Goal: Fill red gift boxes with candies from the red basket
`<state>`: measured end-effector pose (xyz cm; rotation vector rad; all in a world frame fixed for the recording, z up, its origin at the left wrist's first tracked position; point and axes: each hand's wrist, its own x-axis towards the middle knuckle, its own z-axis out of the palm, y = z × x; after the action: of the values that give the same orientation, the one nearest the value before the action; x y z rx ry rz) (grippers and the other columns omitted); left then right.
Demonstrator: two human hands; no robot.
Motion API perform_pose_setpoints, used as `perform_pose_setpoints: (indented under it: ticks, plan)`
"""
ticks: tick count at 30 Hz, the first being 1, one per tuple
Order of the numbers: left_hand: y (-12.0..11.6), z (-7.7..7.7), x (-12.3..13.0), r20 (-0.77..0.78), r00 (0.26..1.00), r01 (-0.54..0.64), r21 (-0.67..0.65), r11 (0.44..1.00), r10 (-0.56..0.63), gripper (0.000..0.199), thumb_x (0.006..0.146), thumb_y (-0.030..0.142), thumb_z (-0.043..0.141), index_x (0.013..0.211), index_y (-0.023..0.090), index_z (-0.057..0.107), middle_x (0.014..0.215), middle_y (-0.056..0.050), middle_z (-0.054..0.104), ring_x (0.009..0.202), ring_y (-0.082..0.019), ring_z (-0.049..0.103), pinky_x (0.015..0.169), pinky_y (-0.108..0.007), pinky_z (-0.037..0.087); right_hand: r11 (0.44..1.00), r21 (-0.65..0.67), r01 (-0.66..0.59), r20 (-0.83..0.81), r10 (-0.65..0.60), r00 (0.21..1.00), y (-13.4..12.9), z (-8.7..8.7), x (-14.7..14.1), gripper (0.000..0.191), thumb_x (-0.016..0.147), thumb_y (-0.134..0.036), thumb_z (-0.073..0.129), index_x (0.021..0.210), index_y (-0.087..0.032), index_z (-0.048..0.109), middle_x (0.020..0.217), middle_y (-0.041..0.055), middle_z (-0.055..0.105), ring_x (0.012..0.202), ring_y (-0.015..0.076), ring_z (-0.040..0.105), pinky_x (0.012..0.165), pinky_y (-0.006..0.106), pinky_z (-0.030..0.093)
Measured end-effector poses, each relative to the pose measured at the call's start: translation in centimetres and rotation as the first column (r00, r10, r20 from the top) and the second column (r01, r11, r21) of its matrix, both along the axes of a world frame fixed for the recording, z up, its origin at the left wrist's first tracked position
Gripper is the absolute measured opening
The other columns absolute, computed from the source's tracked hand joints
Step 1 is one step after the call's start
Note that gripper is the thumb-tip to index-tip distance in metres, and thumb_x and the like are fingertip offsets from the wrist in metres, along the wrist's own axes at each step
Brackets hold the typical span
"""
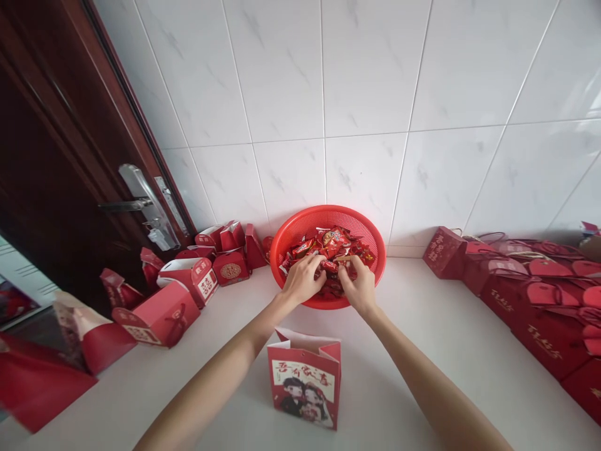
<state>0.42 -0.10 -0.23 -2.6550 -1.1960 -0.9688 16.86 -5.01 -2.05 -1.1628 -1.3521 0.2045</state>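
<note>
item, small wrapped packets [335, 238]: heaped in a red plastic basket [280, 241], which sits against the tiled wall [366, 169]. we judge them light, with slick, crinkly film, likely to slide over one another; a fingertip pinch at the crimped ends should suit.

item, left hand [305, 280]: over the near left of the heap, fingers half curled and touching packets. item, right hand [359, 285]: beside it, thumb and fingers bent close together at a packet. the fingertips are small and partly hidden among wrappers, so we cannot tell whether either hand has a packet in its grip.

item, printed paper bag [305, 391]: upright between the forearms, open at the top. we take it for light, thin card that could tip or crease; its side edges look the best hold.

item, edges: the basket's raised rim lies under the wrists, its far side near the wall. red gift boxes [159, 313] line our left, by the door [61, 125]; more red boxes [526, 307] are packed on our right. between the rows we have white tabletop [389, 376], with room to move on both sides of the bag.
</note>
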Motion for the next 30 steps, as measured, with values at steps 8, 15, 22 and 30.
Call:
perform_pose_setpoints:
  ticks: [8, 15, 22, 30]
  plan:
    - [-0.7, 1.5, 0.2, -0.144, 0.989, 0.013, -0.156, 0.988, -0.036, 0.032, 0.087, 0.020, 0.060, 0.117, 0.019, 0.072, 0.079, -0.003, 0.072, 0.078, -0.022, 0.071, 0.076, -0.031, 0.055, 0.998, 0.009, -0.060, -0.666, 0.051, 0.744, 1.0, 1.6, 0.5, 0.017, 0.078, -0.038, 0.059, 0.075, -0.024, 0.049, 0.070, -0.0043, 0.060, 0.065, 0.0154, 0.057, 0.061, 0.027, 0.049]
    - [-0.6, 1.8, 0.3, -0.206, 0.975, 0.051, -0.161, 0.986, -0.084, 0.030, 0.084, 0.018, 0.062, 0.110, 0.020, 0.078, 0.084, -0.005, 0.075, 0.081, -0.022, 0.071, 0.076, -0.030, 0.054, 0.999, -0.003, -0.035, -0.788, 0.019, 0.615, 3.4, 1.4, 0.7, 0.021, 0.075, -0.039, 0.060, 0.072, -0.025, 0.044, 0.066, -0.0057, 0.056, 0.059, 0.0135, 0.054, 0.057, 0.026, 0.049]
    - [-0.1, 2.1, 2.0, -0.367, 0.868, 0.271, -0.211, 0.939, -0.333, 0.028, 0.078, 0.030, 0.075, 0.105, 0.028, 0.078, 0.109, -0.005, 0.076, 0.108, -0.027, 0.066, 0.098, -0.039, 0.049, 1.000, 0.006, -0.010, -0.830, 0.011, 0.558, 4.1, 0.8, 0.7, 0.021, 0.072, -0.039, 0.062, 0.071, -0.024, 0.047, 0.064, -0.0060, 0.057, 0.060, 0.0133, 0.055, 0.058, 0.026, 0.050]
    - [1.3, 1.6, 3.0, -0.458, 0.877, 0.078, -0.161, 0.984, -0.145, 0.032, 0.080, 0.034, 0.075, 0.109, 0.021, 0.075, 0.108, -0.010, 0.075, 0.104, -0.031, 0.069, 0.095, -0.043, 0.047, 0.999, 0.024, -0.032, -0.842, 0.037, 0.538, 3.9, 1.0, 0.9, 0.021, 0.070, -0.036, 0.063, 0.068, -0.024, 0.046, 0.061, -0.0061, 0.057, 0.056, 0.0131, 0.054, 0.054, 0.026, 0.048]
